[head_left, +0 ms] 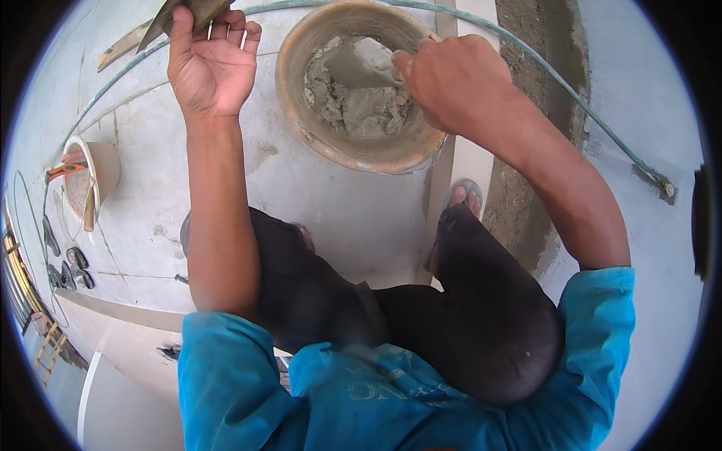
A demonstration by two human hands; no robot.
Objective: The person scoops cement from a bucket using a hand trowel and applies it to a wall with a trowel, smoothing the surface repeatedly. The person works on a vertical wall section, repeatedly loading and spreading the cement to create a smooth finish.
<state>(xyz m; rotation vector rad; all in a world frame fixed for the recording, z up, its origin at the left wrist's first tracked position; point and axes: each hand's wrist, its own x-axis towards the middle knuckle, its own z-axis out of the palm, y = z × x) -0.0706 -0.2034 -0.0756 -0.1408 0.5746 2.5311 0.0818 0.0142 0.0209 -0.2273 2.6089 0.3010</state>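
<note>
At the top left my left hand [213, 68] is raised palm up, its fingers curled round a flat grey metal plate [162, 24] that runs out of view. My right hand [455, 83] is closed on a trowel, its grey blade [350, 69] down in wet grey mortar [362, 116] inside a large round mud-stained bucket [316, 143]. The handle is mostly hidden under my fingers.
A smaller bucket [105, 177] with orange-handled tools stands left, near a wooden strip [124, 43] and sandals [75, 267]. A green hose [571, 98] crosses the top and right. A rough trench [515, 229] runs along the pale step [474, 146] under my right foot.
</note>
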